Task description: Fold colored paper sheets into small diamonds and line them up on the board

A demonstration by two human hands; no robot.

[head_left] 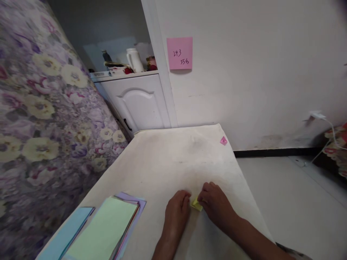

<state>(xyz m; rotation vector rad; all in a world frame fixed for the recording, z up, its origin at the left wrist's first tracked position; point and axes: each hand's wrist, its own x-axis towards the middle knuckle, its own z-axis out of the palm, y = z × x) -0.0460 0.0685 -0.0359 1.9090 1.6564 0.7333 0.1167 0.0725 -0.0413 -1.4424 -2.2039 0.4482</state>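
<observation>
A small folded piece of yellow paper [197, 204] lies low over the white-covered table, between my two hands. My right hand [217, 204] pinches its right side with thumb and fingers, covering part of it. Just left of the paper is my left hand [176, 211], its fingers curled and thumb drawn in close to them. Whether those fingertips hold or touch the paper's left edge cannot be made out. A small folded pink paper piece [223, 141] sits at the table's far right corner.
A stack of coloured paper sheets with light green [108, 224] on top lies at the left, beside blue sheets [69, 231]. The table's cream cover [162, 159] reaches the wall. A floral curtain [54, 126] hangs along the left. A pink note [180, 53] is on the wall.
</observation>
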